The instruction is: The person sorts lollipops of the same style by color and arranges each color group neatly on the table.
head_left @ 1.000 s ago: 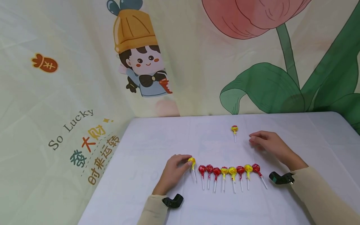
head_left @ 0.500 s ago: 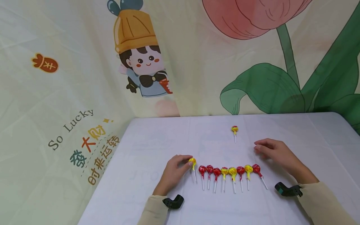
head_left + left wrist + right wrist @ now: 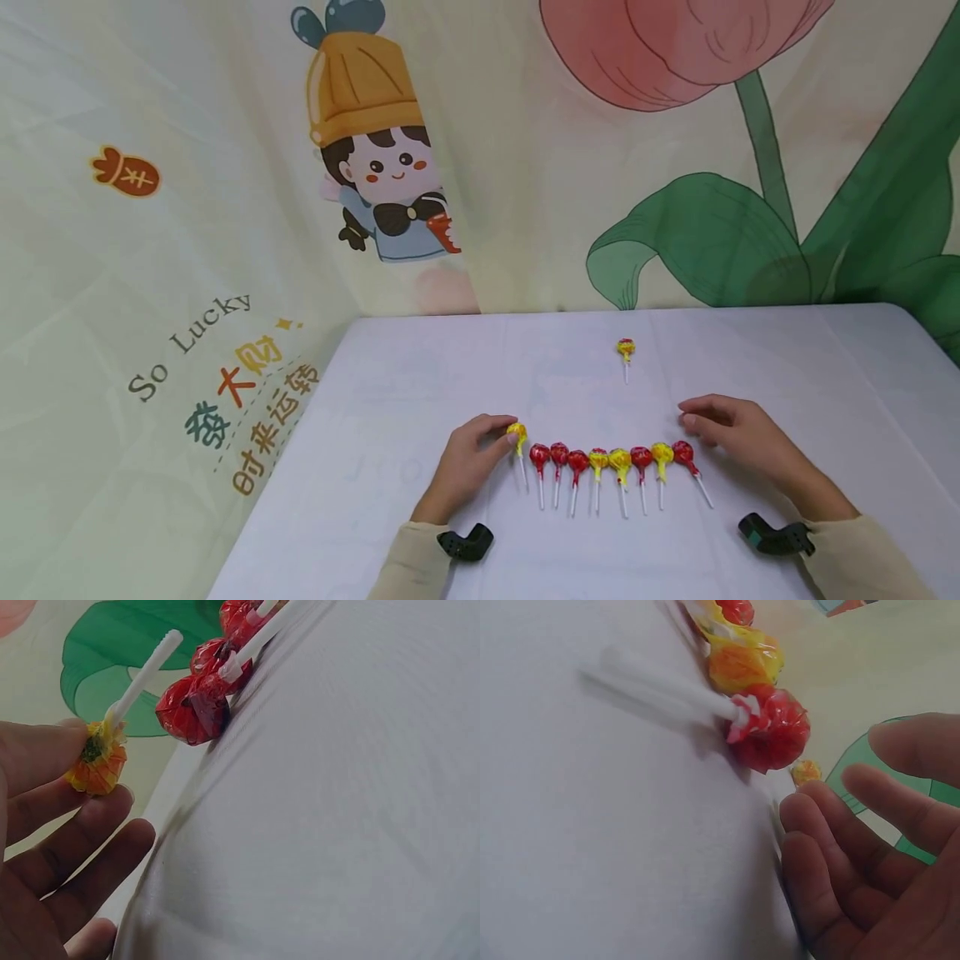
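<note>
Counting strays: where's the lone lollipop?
In the head view, right of centre, the yellow-and-red lollipop lies far back on the table, beyond the lollipop row.

On the table (image 3: pixel 840 367), a lone lollipop (image 3: pixel 626 347) behind a row of lollipops (image 3: pixel 620 460).

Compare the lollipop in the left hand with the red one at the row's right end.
Wrapper: the held lollipop is yellow-orange; the end lollipop is red.
Contact: the left hand pinches the held lollipop; the end lollipop lies on the table, untouched.
Slant in the head view: slight for the held lollipop, stronger for the end lollipop.
Shared: round wrapped top, white stick.
</note>
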Motion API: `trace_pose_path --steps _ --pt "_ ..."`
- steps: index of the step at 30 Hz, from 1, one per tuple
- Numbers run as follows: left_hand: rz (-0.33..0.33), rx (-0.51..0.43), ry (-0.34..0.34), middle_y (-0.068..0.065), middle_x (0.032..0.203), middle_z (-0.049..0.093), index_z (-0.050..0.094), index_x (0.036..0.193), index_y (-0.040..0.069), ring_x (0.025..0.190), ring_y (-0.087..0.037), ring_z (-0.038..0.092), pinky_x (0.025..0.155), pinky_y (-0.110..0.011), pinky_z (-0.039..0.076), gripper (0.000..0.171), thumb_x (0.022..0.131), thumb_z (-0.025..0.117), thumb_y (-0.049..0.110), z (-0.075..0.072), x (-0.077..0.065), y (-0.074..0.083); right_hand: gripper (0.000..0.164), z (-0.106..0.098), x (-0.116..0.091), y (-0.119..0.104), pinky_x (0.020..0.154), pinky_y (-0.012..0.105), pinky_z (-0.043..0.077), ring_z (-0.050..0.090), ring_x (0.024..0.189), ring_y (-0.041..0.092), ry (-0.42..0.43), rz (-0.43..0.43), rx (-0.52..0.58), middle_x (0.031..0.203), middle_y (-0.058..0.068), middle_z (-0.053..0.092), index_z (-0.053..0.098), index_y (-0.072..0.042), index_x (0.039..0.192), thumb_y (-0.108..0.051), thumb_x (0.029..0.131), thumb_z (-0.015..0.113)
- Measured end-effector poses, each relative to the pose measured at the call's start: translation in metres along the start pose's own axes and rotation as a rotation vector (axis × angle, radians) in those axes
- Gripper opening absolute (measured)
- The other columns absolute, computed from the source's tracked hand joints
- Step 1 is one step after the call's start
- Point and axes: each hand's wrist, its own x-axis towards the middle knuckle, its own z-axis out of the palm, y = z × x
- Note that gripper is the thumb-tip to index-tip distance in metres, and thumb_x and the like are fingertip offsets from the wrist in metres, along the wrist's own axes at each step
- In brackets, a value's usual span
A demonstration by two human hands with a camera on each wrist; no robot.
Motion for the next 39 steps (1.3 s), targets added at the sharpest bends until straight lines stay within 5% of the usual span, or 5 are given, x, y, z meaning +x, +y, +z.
trace_pose_path --steps 6,15,24,31,39 --pt "-0.019 -0.043 0.004 0.013 0.117 0.065 0.068 0.128 0.022 0.113 -0.011 0.058 0.105 -0.042 0.044 0.036 0.098 0.065 0.040 0.003 0.003 0.003 0.041 0.003 -0.010 0.003 0.078 0.031 0.055 0.060 0.098 0.024 0.026 -0.016 -0.041 0.121 0.011 0.066 0.066 -0.007 0.127 -0.036 0.097 0.067" --pt "-0.018 -0.149 -0.027 0.007 0.121 0.066 0.066 0.131 0.014 0.111 -0.013 0.061 0.097 -0.032 0.050 0.040 0.099 0.065 0.038 0.001 0.018 0.012 0.036 0.009 -0.020 0.005 0.093 0.048 0.052 0.057 0.113 0.030 0.043 -0.040 -0.099 0.124 0.011 0.066 0.068 -0.009 0.126 -0.031 0.097 0.068" --pt "0.029 -0.194 -0.051 0.004 0.120 0.068 0.066 0.132 0.012 0.112 -0.014 0.062 0.098 -0.033 0.049 0.039 0.098 0.066 0.032 0.003 0.038 0.025 0.038 0.013 -0.023 0.003 0.090 0.046 0.054 0.060 0.106 0.026 0.046 -0.056 -0.122 0.122 0.010 0.066 0.067 -0.007 0.126 -0.026 0.095 0.071" --pt "-0.036 -0.311 -0.065 0.002 0.121 0.068 0.064 0.135 0.011 0.109 -0.015 0.064 0.094 -0.033 0.052 0.044 0.097 0.067 0.034 0.008 0.050 0.033 0.039 0.014 -0.023 0.005 0.086 0.040 0.054 0.061 0.102 0.022 0.043 -0.050 -0.121 0.120 0.008 0.067 0.066 -0.007 0.127 -0.029 0.095 0.071" --pt "-0.026 -0.321 -0.058 -0.003 0.118 0.069 0.065 0.133 0.008 0.104 -0.018 0.063 0.092 -0.037 0.053 0.039 0.098 0.068 0.022 0.012 0.059 0.037 0.038 0.015 -0.024 0.006 0.085 0.039 0.054 0.061 0.100 0.021 0.048 -0.057 -0.127 0.119 0.007 0.067 0.066 -0.007 0.127 -0.028 0.095 0.071"
